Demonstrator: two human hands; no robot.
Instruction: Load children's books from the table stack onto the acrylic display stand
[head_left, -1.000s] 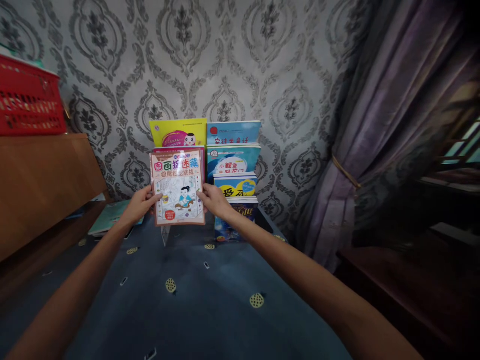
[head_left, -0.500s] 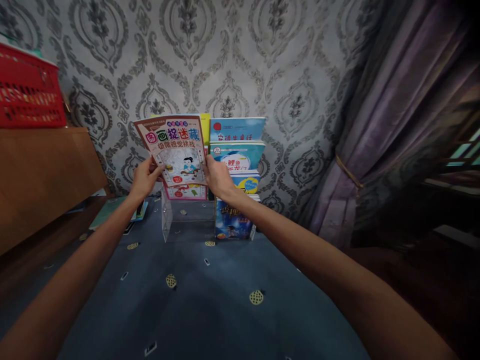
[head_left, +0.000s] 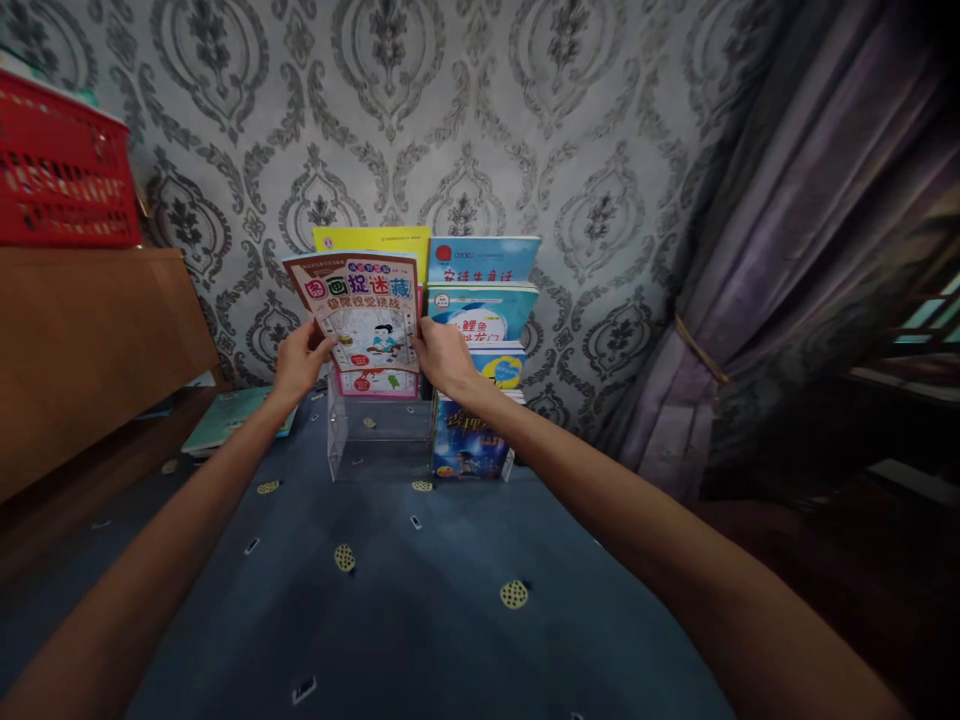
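A brown-bordered picture book (head_left: 367, 320) with colourful title characters is held upright and slightly tilted between both hands. My left hand (head_left: 301, 358) is closed on its left edge, thumb in front. My right hand (head_left: 444, 355) pinches its right edge. Both hold it at the left column of a clear plastic book rack (head_left: 382, 440). Behind it show a yellow book (head_left: 371, 239) and a pink-edged book (head_left: 375, 385), partly hidden. In the right column stand a light blue book (head_left: 487, 258), a teal book (head_left: 502, 305) and, at the front, a dark blue book (head_left: 472, 445).
The rack stands on a dark blue patterned cloth (head_left: 420, 610) against a wallpapered wall (head_left: 480, 120). Several thin books (head_left: 229, 418) lie left of it. A red basket (head_left: 64, 170) sits on a wooden cabinet (head_left: 97, 350) at left. A purple curtain (head_left: 720, 250) hangs at right.
Both hands have lowered the picture book slightly against the rack's left column, so more of the yellow book shows above it. The view has shifted a little.
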